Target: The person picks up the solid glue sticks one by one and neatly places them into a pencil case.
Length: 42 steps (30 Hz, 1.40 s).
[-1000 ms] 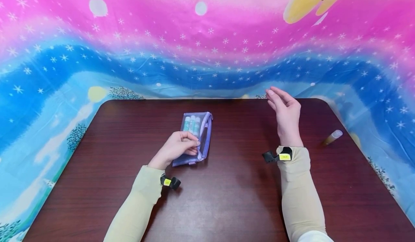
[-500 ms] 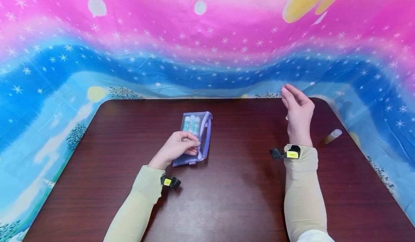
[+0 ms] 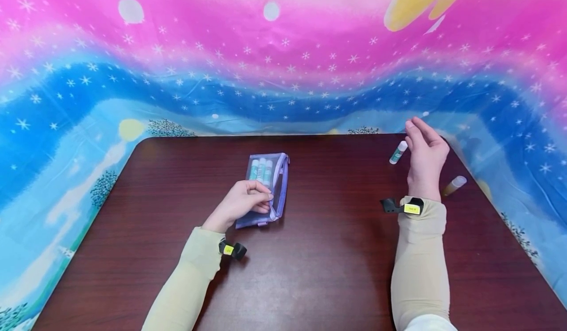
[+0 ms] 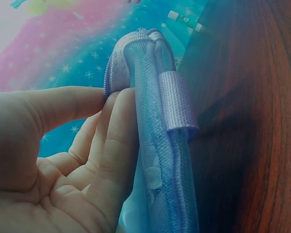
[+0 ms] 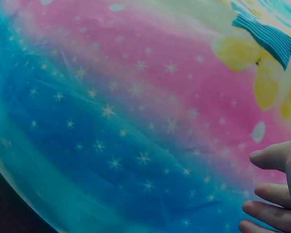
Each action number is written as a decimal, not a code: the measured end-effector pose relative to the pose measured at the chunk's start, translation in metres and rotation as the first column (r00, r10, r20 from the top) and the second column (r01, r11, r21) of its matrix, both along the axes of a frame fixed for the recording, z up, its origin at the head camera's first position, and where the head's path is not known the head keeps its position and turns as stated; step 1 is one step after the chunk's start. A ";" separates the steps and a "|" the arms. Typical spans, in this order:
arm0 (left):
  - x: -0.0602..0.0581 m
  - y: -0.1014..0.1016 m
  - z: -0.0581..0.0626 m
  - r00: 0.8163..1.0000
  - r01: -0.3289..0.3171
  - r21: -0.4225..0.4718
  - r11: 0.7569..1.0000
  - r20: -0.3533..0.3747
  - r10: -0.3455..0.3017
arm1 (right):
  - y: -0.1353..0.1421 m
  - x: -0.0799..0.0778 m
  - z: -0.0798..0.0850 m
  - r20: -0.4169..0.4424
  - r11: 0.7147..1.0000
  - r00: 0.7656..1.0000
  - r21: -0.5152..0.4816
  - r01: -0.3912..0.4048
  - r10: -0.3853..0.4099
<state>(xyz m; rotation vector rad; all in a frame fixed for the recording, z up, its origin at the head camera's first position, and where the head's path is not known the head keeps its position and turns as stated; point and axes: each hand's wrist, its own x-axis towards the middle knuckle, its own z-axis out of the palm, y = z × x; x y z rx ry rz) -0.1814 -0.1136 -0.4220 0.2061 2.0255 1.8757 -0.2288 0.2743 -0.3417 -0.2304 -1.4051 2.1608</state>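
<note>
Here: left hand (image 3: 242, 200), pinching purple zip pouch (image 3: 284, 183); right hand (image 3: 427, 157), empty, fingers loose, nearer the upright green-labelled glue stick (image 3: 397, 153), just leftward.

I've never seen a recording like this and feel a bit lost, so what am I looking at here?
There's no machine: a person works with two bare hands at a dark table. The wide pictures come from a camera on the head, looking forward and down; the two close ones come from the black wrist cameras. The left hand pinches the edge of a purple pouch, with three tubes showing inside. On the table, toward the person's right, are a green tube and a yellowish one. The right hand is near them; its own camera shows the fingers apart, holding nothing.
</note>
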 end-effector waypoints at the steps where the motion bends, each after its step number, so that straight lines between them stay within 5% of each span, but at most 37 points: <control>1: 0.000 0.000 0.000 1.000 -0.003 0.000 1.000 0.001 0.003 | 0.002 -0.001 -0.001 0.007 1.000 1.000 -0.012 0.006 -0.006; 11: 0.000 0.000 0.000 1.000 -0.012 -0.002 1.000 0.001 0.012 | 0.022 -0.007 -0.014 0.102 0.998 0.994 -0.047 0.052 -0.047; 25: -0.001 -0.001 0.000 1.000 0.023 0.023 0.999 0.009 -0.024 | 0.038 -0.019 -0.044 0.244 0.996 0.966 0.029 0.085 -0.089; 35: 0.010 0.002 0.025 0.999 0.035 0.010 0.999 0.000 -0.035 | 0.045 -0.027 -0.064 0.323 0.994 0.940 0.072 0.087 -0.106; 42: 0.011 0.002 0.026 0.999 0.037 0.015 0.999 0.003 -0.037 | 0.049 -0.032 -0.077 0.397 0.990 0.909 0.116 0.085 -0.125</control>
